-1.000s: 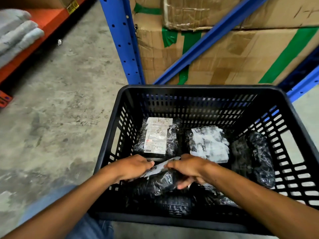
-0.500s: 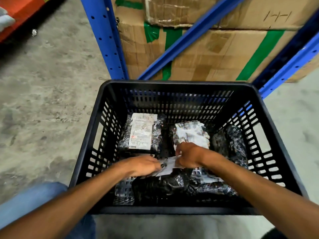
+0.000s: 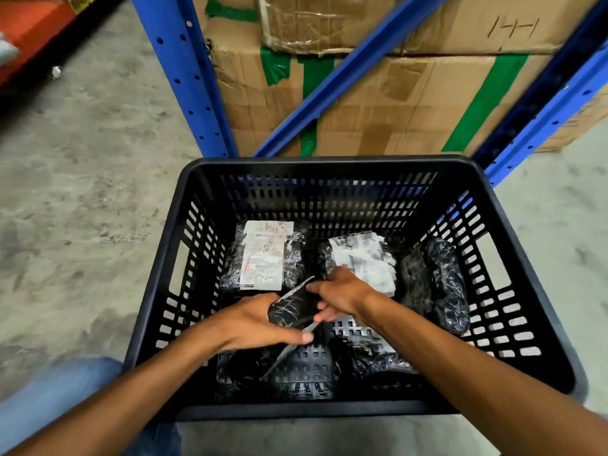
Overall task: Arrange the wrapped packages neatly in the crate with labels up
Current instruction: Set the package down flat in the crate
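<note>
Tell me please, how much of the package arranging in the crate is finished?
Partly done. Two packages lie flat with labels up: the back-left package and the middle package. Both hands, left hand and right hand, hold a package mid-turn. The right-side package shows no label; others near the crate front remain.

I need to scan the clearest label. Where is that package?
Head view: the label-up package lies at the crate's far left, beside the crumpled-label package.

Bare forearms, blue jeans [image 3: 49, 399].
</note>
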